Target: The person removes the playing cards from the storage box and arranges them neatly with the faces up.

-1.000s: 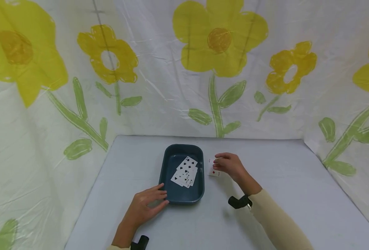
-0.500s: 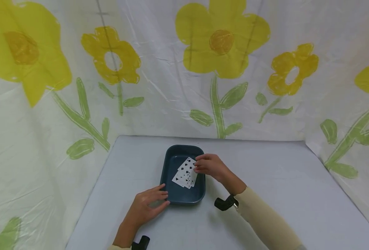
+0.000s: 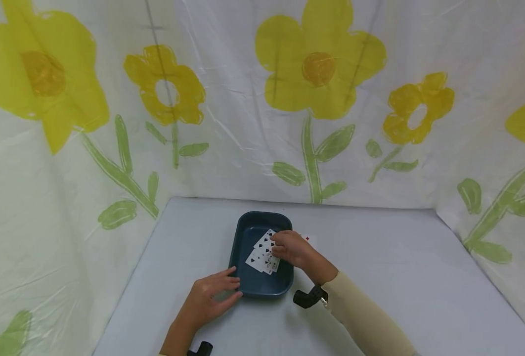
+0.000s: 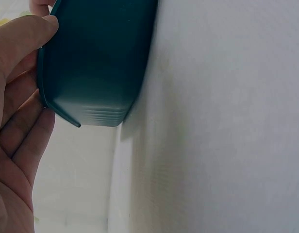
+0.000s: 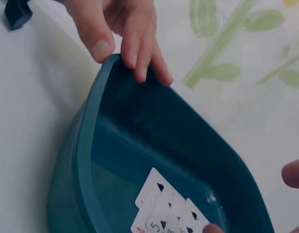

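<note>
A dark teal plastic tray [image 3: 262,290] stands on the table, holding several overlapping playing cards [image 3: 259,258], face up, mostly spades. My left hand [image 3: 206,298] grips the tray's near left corner; in the right wrist view the thumb [image 5: 102,50] is outside the rim and the fingers reach inside. My right hand [image 3: 291,249] hangs over the tray's right side, its fingers right at the cards. Two of its fingertips [image 5: 295,173] show apart in the right wrist view, one overlapping a card. Behind that hand, a card with red diamonds [image 3: 308,239] lies on the table, partly hidden.
The white table [image 3: 378,267] extends around the tray. A white sheet [image 3: 231,148] with painted yellow flowers hangs along the back and sides. A black wrist camera [image 3: 309,297] sits on my right wrist.
My right hand has moved left from the diamond card on the table, across the tray's right rim, to the cards inside. The left hand keeps its grip. The head view has tilted slightly up.
</note>
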Demonstrator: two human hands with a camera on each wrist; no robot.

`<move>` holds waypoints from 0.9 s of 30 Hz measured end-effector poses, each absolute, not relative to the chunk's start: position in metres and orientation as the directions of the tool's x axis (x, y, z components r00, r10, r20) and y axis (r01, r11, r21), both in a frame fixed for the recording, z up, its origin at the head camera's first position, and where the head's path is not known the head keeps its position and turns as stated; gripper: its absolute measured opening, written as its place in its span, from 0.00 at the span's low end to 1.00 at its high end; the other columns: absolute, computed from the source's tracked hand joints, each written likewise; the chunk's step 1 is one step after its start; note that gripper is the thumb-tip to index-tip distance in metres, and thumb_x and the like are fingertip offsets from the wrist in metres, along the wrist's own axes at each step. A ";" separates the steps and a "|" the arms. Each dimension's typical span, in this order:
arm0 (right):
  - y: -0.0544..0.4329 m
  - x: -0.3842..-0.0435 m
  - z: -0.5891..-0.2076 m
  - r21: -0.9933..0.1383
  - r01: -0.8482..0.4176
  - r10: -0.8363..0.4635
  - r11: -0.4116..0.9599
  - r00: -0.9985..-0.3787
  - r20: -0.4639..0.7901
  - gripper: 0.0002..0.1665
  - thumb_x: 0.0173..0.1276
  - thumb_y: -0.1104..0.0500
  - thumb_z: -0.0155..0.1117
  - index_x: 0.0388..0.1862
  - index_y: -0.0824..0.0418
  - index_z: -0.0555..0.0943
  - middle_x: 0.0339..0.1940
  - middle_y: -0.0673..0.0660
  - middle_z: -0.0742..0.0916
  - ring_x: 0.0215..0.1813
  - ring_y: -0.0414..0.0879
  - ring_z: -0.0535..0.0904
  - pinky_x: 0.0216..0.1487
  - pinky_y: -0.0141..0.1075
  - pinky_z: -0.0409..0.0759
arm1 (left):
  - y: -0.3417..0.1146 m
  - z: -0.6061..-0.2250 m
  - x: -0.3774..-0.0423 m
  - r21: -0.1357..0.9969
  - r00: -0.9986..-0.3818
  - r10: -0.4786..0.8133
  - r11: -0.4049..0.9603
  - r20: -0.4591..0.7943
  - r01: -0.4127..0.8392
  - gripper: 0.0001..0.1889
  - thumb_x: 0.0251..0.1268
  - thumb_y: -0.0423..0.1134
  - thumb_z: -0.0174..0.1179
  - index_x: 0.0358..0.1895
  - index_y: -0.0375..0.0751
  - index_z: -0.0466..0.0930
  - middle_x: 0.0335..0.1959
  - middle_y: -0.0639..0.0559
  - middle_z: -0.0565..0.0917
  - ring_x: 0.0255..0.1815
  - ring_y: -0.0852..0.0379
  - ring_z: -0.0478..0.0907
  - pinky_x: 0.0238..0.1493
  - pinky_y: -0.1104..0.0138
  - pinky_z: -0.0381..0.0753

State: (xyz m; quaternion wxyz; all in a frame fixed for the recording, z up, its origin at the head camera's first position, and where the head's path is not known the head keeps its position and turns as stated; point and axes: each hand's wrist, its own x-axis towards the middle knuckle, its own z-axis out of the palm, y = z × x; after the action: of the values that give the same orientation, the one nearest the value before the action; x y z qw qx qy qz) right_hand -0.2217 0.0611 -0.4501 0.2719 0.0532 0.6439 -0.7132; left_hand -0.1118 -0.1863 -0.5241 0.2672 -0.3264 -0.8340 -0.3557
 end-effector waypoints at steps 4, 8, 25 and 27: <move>0.055 -0.225 -0.452 -0.876 0.479 -0.329 -0.060 -0.838 -0.436 0.43 0.77 0.63 0.52 0.77 0.78 0.41 0.79 0.76 0.46 0.78 0.68 0.47 0.75 0.56 0.55 | -0.188 -0.524 -0.112 0.422 -0.643 0.358 0.527 0.677 0.738 0.10 0.53 0.38 0.77 0.38 0.41 0.91 0.43 0.52 0.89 0.54 0.49 0.84 0.51 0.64 0.83; 0.052 -0.228 -0.455 -0.845 0.518 -0.282 -0.135 -0.837 -0.469 0.46 0.77 0.62 0.53 0.79 0.74 0.37 0.79 0.77 0.43 0.78 0.71 0.44 0.75 0.57 0.52 | -0.187 -0.525 -0.113 0.418 -0.632 0.362 0.516 0.685 0.748 0.09 0.55 0.39 0.76 0.38 0.41 0.91 0.43 0.53 0.89 0.53 0.47 0.85 0.52 0.65 0.83; 0.047 -0.243 -0.459 -0.795 0.544 -0.210 -0.269 -0.838 -0.503 0.52 0.76 0.61 0.55 0.80 0.68 0.30 0.80 0.73 0.38 0.80 0.64 0.38 0.76 0.54 0.51 | -0.187 -0.524 -0.113 0.447 -0.671 0.357 0.534 0.650 0.718 0.10 0.53 0.39 0.77 0.39 0.41 0.91 0.43 0.51 0.89 0.55 0.51 0.84 0.51 0.64 0.83; 0.046 -0.244 -0.460 -0.798 0.539 -0.195 -0.269 -0.842 -0.503 0.50 0.76 0.61 0.56 0.81 0.66 0.33 0.76 0.73 0.57 0.72 0.57 0.60 0.75 0.48 0.57 | -0.187 -0.526 -0.114 0.438 -0.661 0.360 0.531 0.658 0.725 0.10 0.53 0.39 0.77 0.39 0.41 0.91 0.43 0.51 0.89 0.54 0.50 0.84 0.51 0.63 0.84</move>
State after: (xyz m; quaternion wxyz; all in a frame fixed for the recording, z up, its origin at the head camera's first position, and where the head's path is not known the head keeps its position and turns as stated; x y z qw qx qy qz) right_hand -0.2444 0.0463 -0.4598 0.2349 0.1541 0.5572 -0.7814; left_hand -0.1140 -0.1869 -0.5256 0.2536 -0.3241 -0.8373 -0.3599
